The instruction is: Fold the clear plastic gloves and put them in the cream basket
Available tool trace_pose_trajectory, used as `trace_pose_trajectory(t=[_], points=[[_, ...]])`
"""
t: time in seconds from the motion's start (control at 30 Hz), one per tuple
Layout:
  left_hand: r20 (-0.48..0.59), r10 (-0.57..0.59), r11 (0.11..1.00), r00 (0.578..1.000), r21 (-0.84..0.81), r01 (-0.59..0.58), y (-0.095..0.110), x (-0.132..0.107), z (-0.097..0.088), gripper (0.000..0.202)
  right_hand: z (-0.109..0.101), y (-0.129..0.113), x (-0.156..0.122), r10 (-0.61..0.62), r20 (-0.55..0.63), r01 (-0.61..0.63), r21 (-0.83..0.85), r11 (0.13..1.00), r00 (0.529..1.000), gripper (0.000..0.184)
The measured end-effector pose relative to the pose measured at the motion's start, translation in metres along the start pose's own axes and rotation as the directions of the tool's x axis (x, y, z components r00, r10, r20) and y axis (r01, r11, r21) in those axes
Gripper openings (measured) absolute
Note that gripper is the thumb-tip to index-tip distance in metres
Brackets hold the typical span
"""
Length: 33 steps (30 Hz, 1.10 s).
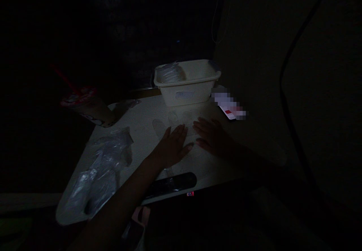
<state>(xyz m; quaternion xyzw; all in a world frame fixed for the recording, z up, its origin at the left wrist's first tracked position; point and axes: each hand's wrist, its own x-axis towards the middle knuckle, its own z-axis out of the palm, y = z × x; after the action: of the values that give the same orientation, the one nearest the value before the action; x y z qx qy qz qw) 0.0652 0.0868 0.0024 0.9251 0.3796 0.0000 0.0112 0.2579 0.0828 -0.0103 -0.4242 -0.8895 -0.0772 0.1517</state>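
Observation:
My left hand [173, 148] lies palm down on the white tabletop [144, 119], fingers stretched out and thumb apart, with nothing visible in it. Facing it from the right, my right hand [212, 137] also rests flat with its fingers extended. A small gap separates the two sets of fingertips. Just beyond them are faint, rounded, see-through shapes [159, 128] on the surface; their kind is too dim to tell. Nearer the front edge, a long dark round-ended object [178, 182] lies partly behind my left forearm.
A white plastic basin [185, 92] at the back holds something in clear wrap [171, 73]. Beside it a lit phone [229, 109] lies at the right. Crumpled clear plastic packaging [106, 160] covers the left side. A tilted-looking drink cup [93, 107] has a red straw. The room is very dark.

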Motion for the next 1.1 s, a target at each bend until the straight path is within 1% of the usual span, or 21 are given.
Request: trace_pose_trajectory(t=[0.17, 0.3, 0.43, 0.6, 0.77, 1.0, 1.1], points=[[0.043, -0.027, 0.999, 0.999, 0.020, 0.026, -0.001, -0.001, 0.001, 0.060, 0.005, 0.003, -0.012, -0.028, 0.067, 0.029, -0.022, 0.999, 0.997, 0.041], [0.048, -0.028, 1.000, 0.998, 0.010, 0.028, -0.002, -0.001, 0.001, 0.062, 0.003, 0.009, -0.020, 0.007, 0.073, -0.004, -0.048, 0.999, 0.997, 0.038], [0.060, -0.025, 1.000, 0.998, 0.007, 0.024, -0.002, -0.001, 0.003, 0.064, -0.001, 0.006, -0.011, 0.036, 0.021, -0.035, -0.027, 0.999, 0.999, 0.036], [0.037, -0.015, 1.000, 0.999, -0.008, 0.015, -0.003, -0.001, 0.003, 0.063, 0.003, -0.004, 0.006, -0.036, 0.055, 0.034, 0.031, 0.999, 0.998, 0.042], [0.019, -0.003, 1.000, 1.000, -0.030, 0.004, -0.003, -0.002, 0.002, 0.063, 0.006, -0.005, 0.003, -0.064, 0.096, 0.060, 0.045, 0.997, 0.993, 0.045], [0.048, 0.000, 0.998, 0.999, -0.065, 0.003, -0.004, -0.001, 0.001, 0.064, 0.003, -0.005, 0.003, -0.053, 0.112, 0.046, 0.060, 0.997, 0.992, 0.045], [0.012, -0.026, 0.995, 1.000, -0.097, 0.027, -0.003, -0.003, -0.004, 0.063, 0.003, -0.003, 0.003, -0.049, 0.100, 0.043, 0.067, 0.997, 0.994, 0.048]])
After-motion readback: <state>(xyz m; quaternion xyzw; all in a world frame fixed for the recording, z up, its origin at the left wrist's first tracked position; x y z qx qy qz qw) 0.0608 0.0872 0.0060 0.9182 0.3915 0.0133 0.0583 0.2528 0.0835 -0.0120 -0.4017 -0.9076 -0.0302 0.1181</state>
